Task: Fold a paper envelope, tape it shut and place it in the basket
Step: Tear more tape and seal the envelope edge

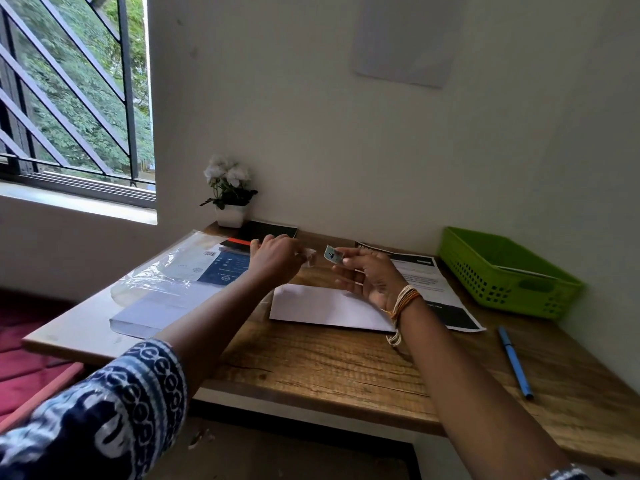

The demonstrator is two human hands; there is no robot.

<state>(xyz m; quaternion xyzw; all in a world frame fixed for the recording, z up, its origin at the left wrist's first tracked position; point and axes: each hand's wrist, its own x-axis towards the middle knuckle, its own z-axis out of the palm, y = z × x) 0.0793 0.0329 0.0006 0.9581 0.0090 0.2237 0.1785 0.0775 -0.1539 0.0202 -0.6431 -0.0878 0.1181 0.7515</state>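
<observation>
Head view: left hand (277, 259) pinches one tape strip (309, 257), right hand (369, 277) one stamp (333, 254), above one envelope (329, 308).

A flat white paper envelope (329, 308) lay on the wooden bench (311, 368), long side toward the person. A small clear piece of tape (309, 257) hung above it. A green perforated plastic basket (502, 271) stood at the far right, against the wall.
</observation>
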